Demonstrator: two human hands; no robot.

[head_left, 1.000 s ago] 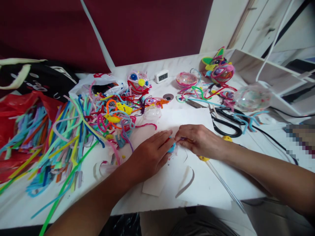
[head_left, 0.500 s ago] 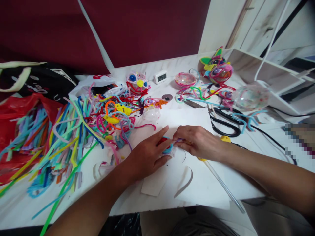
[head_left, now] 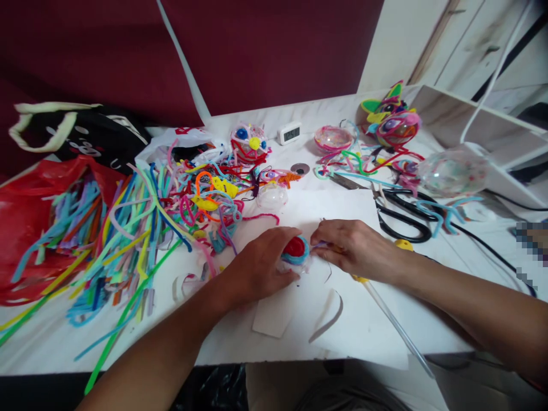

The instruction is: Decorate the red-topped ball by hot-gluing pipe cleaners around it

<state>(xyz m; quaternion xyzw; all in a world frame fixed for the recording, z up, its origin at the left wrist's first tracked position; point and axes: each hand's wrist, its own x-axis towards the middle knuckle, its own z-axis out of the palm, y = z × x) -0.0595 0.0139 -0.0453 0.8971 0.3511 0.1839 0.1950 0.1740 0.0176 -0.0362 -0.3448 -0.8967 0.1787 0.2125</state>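
Note:
My left hand (head_left: 261, 264) is curled around a small round craft piece (head_left: 295, 250) with a red centre and a blue pipe-cleaner ring, on the white sheet (head_left: 329, 208). My right hand (head_left: 353, 246) pinches a thin purple pipe-cleaner end (head_left: 319, 245) right beside that piece. Both hands rest low on the white table (head_left: 377, 325). A clear rod with yellow beads (head_left: 391, 319) runs out from under my right wrist.
A big heap of coloured pipe cleaners (head_left: 128, 228) spreads over the left, partly on a red bag (head_left: 25, 200). Black scissors (head_left: 406, 220), a clear ball (head_left: 454, 171), decorated balls (head_left: 250, 142), a small clock (head_left: 290, 132) and a pink bowl (head_left: 333, 137) lie behind. Paper strips (head_left: 329, 314) lie near the front edge.
My left fingers have pulled back from over the round piece, so its red centre now shows. My right hand stays pinched at its side. The view has shifted slightly.

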